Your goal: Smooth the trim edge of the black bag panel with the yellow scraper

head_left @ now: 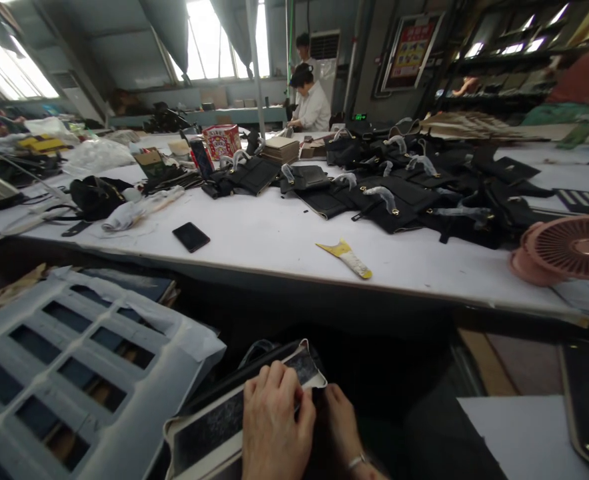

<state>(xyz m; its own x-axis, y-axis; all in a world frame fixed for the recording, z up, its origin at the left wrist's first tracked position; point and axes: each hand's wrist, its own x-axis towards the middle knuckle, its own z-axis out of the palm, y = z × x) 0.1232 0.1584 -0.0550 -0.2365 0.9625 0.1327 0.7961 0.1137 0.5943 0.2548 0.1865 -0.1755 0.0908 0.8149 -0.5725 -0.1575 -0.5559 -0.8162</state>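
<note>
Flat dark panel with pale frayed border (234,417) lies low in frame, below white table edge (284,267) — long axis runs lower-left to upper-right. Left hand (274,427) rests on top, fingers together, curled over upper-right end. Right hand (342,427) just beside, right of panel corner — fingers partly hidden, grip cannot be told.

Flat dark panel (234,417) with pale, curled edges, tilted up toward the right corner, lying low in front of the white table, partly covered from below.
</note>
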